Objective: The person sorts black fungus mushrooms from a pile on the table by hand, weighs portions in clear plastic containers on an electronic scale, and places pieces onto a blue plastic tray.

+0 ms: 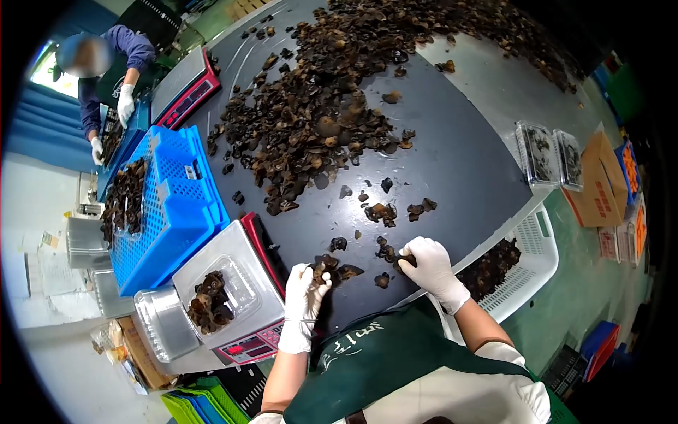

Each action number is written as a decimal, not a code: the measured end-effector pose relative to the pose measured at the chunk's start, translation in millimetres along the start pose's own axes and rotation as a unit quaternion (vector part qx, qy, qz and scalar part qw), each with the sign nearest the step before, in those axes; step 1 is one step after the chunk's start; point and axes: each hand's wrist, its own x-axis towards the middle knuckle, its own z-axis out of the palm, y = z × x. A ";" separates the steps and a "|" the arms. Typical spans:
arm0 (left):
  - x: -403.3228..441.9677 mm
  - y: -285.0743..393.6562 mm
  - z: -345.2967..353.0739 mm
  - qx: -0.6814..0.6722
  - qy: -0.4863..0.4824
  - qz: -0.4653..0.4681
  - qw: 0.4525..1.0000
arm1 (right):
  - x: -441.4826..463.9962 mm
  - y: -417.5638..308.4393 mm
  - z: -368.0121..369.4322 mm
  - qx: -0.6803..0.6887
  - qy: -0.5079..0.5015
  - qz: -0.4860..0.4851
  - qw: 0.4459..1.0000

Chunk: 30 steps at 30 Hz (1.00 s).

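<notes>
Brown-black fungus pieces [328, 127] lie in a large heap on the dark table [459, 141], with small clumps scattered nearer me. My left hand [305, 291], in a white glove, has its fingers closed on some dark fungus at the table's near edge. My right hand [427, 267], also gloved, is curled round a dark piece, right of a few loose clumps. To the left of my left hand, a clear plastic box [240, 297] holding fungus rests on a red-framed scale [265, 332] with a lit display.
Blue crates [176, 191] stand at the left, fungus in a clear box on top. A white basket [544, 254] sits below the right edge. Two lidded boxes [540, 152] lie at the right. A co-worker [116, 78] in white gloves stands upper left beside another scale [191, 85].
</notes>
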 end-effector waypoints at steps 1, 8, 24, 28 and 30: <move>-1.2 -3.8 -5.1 -0.042 -0.013 -0.017 0.999 | 3.3 -3.1 1.7 0.013 0.002 -0.003 1.000; -13.1 -9.1 -13.8 -0.142 -0.081 -0.072 0.984 | 18.1 -28.4 19.3 0.080 0.009 -0.090 0.993; -39.2 -33.3 0.5 0.005 -0.056 -0.079 0.995 | 11.8 -69.9 40.5 0.378 -0.288 0.080 0.876; -50.4 -23.6 10.4 0.223 -0.010 0.004 0.975 | 0.7 -88.4 35.6 0.365 -0.252 0.076 0.893; -64.7 7.7 23.4 0.291 0.041 0.088 0.952 | 5.4 -90.9 23.3 0.377 -0.247 0.070 0.890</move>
